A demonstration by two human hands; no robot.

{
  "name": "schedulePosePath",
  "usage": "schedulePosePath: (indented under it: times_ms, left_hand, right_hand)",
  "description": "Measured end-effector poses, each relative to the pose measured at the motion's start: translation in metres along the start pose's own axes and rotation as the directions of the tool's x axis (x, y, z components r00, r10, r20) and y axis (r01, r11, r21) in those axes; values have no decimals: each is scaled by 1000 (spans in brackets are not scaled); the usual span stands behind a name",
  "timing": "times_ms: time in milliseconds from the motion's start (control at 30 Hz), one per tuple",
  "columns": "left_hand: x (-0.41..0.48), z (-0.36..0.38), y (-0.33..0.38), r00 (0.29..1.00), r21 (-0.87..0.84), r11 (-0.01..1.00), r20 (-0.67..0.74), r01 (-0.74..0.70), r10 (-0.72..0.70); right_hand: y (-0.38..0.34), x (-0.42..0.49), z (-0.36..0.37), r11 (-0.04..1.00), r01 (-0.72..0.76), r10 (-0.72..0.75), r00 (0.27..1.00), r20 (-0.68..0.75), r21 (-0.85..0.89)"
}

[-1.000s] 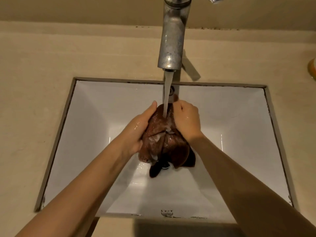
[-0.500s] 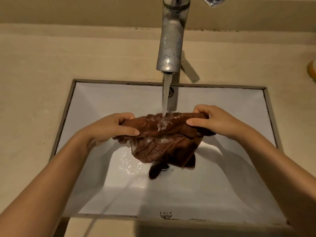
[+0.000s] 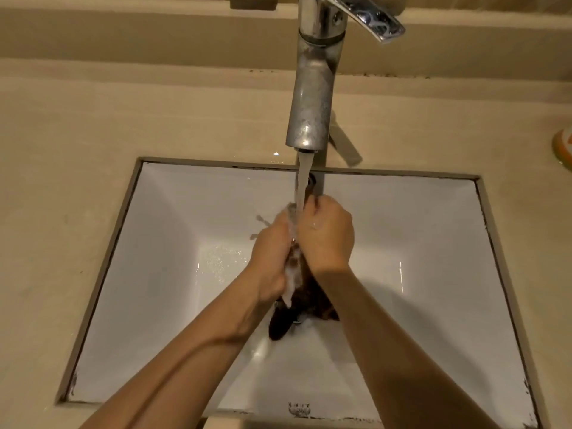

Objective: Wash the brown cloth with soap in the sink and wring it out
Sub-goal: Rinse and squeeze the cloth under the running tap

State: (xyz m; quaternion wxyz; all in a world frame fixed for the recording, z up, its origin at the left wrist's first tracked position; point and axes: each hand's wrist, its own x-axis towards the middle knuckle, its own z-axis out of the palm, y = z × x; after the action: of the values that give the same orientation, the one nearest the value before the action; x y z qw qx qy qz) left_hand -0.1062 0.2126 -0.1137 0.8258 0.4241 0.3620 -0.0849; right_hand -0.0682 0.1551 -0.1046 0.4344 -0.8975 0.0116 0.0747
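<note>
white rectangular sink (image 3: 173, 274) set in a beige countertop (image 3: 77, 134). chrome faucet (image 3: 311, 97) at the back edge, lever handle (image 3: 368, 18) turned toward the right. water stream (image 3: 302, 181) running straight down from the spout onto the hands.

left hand (image 3: 272, 252) and right hand (image 3: 328, 236) pressed together under the stream, above the middle of the basin. fingers of both curled tight, clamped on the brown cloth (image 3: 305, 301) bunched between the palms. only a thin strip of fabric visible between the hands, streaked with white soap lather (image 3: 292, 280). rest of the cloth hanging below the wrists, dark and wet, lower end reaching down to the basin floor near the drain; cannot tell if touching.

small splashes off the left knuckles. droplets scattered on the basin's left slope. both forearms bare, entering from the bottom edge. orange-and-white object (image 3: 565, 147) at the far right of the countertop, cut off by the frame.
</note>
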Motion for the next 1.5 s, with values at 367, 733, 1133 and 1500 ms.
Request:
schedulePosePath:
  times_ms: [367,733,1133,1500]
  left_hand:
    - [-5,6,3,996,16,997,-39,81,-80]
    - [8,-2,10,1000,-38,999,-29,-1,0]
    - [-6,-30,32,945,-40,992,311,119,-100]
    - [-7,-53,57,949,622,740,309,-256,69]
  right_hand:
    - [8,4,2,1000,15,-15,1000,-17,-17]
    - [-3,-21,7,991,111,-112,994,8,75]
    - [35,24,-43,989,85,-135,859,495,124]
    - [26,28,-76,972,44,-189,737,649,233]
